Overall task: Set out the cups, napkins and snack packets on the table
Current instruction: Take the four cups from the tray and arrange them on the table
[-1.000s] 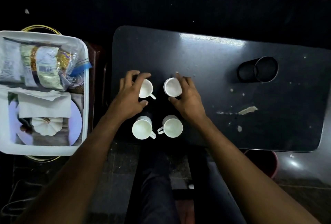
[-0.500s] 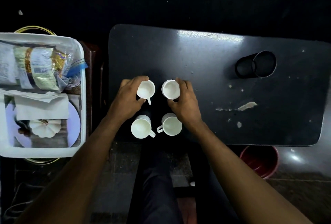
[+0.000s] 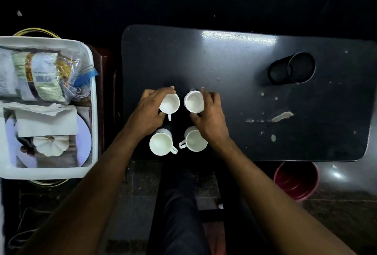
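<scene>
Several white cups stand in a square near the front left of the dark table (image 3: 244,71). My left hand (image 3: 150,110) grips the far left cup (image 3: 170,104), its handle pointing toward me. My right hand (image 3: 210,116) holds the far right cup (image 3: 193,102) with fingers and thumb curled round it. Closer to me stand the near left cup (image 3: 161,144) and the near right cup (image 3: 194,141), partly covered by my right wrist. Snack packets (image 3: 40,75) and white napkins (image 3: 47,122) lie in the white tray (image 3: 89,173) on my left.
A black cylinder holder (image 3: 291,69) lies on its side at the table's far right. A red bucket (image 3: 295,181) stands on the floor under the front right edge. A white pumpkin-shaped lid (image 3: 51,145) and a plate (image 3: 83,136) sit in the tray. My legs are below the table.
Both hands have closed round the two far cups. The left cup's handle has turned from pointing right to pointing toward me.
</scene>
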